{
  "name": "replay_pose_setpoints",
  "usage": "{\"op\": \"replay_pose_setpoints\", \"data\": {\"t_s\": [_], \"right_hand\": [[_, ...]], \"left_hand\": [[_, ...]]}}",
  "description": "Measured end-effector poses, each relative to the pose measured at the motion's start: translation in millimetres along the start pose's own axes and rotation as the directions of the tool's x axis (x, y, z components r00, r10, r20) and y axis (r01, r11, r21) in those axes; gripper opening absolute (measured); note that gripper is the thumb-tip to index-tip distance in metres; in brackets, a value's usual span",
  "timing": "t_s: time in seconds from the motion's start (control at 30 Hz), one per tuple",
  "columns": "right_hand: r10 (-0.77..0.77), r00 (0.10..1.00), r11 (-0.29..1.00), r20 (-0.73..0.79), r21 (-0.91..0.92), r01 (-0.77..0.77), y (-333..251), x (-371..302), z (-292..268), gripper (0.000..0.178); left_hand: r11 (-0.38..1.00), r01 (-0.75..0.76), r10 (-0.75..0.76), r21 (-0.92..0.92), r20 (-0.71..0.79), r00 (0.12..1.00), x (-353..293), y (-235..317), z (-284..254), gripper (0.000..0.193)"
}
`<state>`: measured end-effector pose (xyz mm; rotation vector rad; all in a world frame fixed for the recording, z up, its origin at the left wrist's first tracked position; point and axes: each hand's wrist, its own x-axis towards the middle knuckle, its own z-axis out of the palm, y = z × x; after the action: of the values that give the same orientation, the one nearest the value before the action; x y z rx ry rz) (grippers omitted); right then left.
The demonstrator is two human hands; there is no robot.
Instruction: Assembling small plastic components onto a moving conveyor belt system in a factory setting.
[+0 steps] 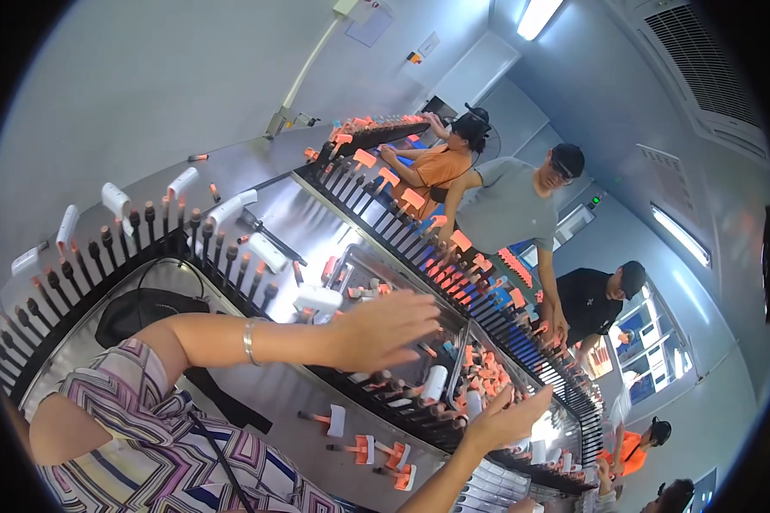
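My left hand [387,332] reaches across the bench with its fingers stretched out and nothing visible in it, above a row of upright black pegs. Lower and further right, my right hand [506,421] is also spread, palm partly turned up, and no object shows in it. Between the hands stands a white rounded plastic piece [435,384] on the near peg row. Just beyond them, a metal tray [462,359] holds many small orange-pink pieces [486,376]. Beside my left wrist lies a white plastic housing [318,297].
Black pegs [94,255] curve round the left side, some with white covers [115,198]. A dark bag [145,312] lies by my left elbow. Orange-and-white parts [364,449] rest on the near metal surface. Co-workers stand along the far peg row [428,265].
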<state>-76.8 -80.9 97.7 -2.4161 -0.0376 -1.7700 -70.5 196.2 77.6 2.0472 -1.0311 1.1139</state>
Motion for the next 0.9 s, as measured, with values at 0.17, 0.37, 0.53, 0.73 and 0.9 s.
{"op": "replay_pose_setpoints", "data": {"t_s": [0.17, 0.37, 0.53, 0.73, 0.9], "right_hand": [[0.039, 0.788, 0.986, 0.615, -0.153, 0.071, 50.7, -78.5, 61.9, 0.065], [-0.049, 0.83, 0.998, 0.555, 0.069, 0.013, 56.5, -70.0, 43.7, 0.066], [0.082, 0.984, 0.992, 0.157, 0.086, -0.096, 110.8, 4.7, 8.6, 0.054], [-0.199, 0.912, 0.944, 0.36, 0.319, 0.08, 168.3, -65.9, 61.6, 0.026], [-0.17, 0.8, 0.929, 0.576, 0.365, -0.065, 143.8, -51.8, 58.5, 0.029]], "left_hand": [[0.982, -0.144, 0.147, -0.126, 0.011, 0.989, 30.7, 8.0, 94.7, 0.051], [0.997, -0.017, 0.062, -0.08, 0.589, 0.806, 5.6, -37.3, 155.5, 0.05], [0.99, 0.093, -0.133, 0.103, 0.517, 0.846, -6.2, -39.1, 134.4, 0.057], [0.926, 0.199, -0.324, 0.321, 0.402, 0.856, -1.4, -21.1, 105.8, 0.032], [0.994, 0.024, -0.021, 0.111, -0.026, 0.999, 49.3, 20.3, 113.4, 0.036]]}}
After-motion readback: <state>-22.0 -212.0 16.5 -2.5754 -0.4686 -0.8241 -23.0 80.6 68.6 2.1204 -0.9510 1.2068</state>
